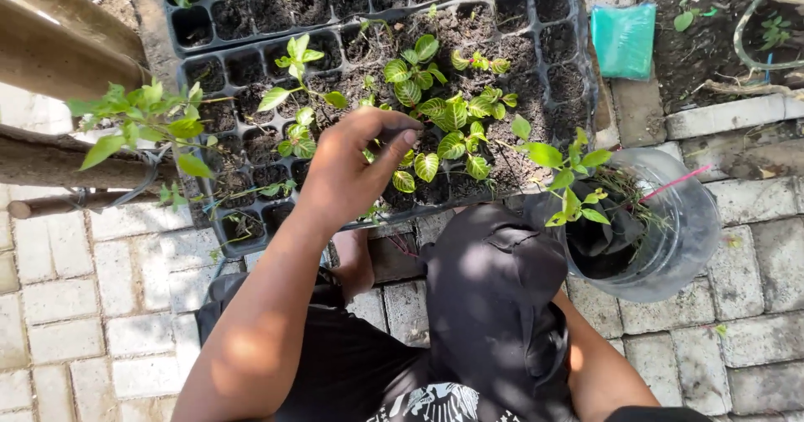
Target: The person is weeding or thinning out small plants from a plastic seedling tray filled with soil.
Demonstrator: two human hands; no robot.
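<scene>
Black plastic seedling tray [251, 150], soil-filled, on grey paving, crowded mid-tray with small veined green plantlets [452, 129]. Left hand [352, 167] over centre cells, fingertips pinched together above soil, nothing visibly held. Right hand hidden behind dark cloth beside clear plastic tub [687, 229]; state unclear. Best pressed gently, clear of stems.

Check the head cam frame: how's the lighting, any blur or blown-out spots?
Head view: hard sun from above, dappled shade over the black seedling tray; paving bricks near blown out at left; the left hand over the seedlings is sharp, forearm mottled by shadow; the clear plastic container shows mild glare; the right hand is hidden behind dark cloth; no motion blur.
</scene>
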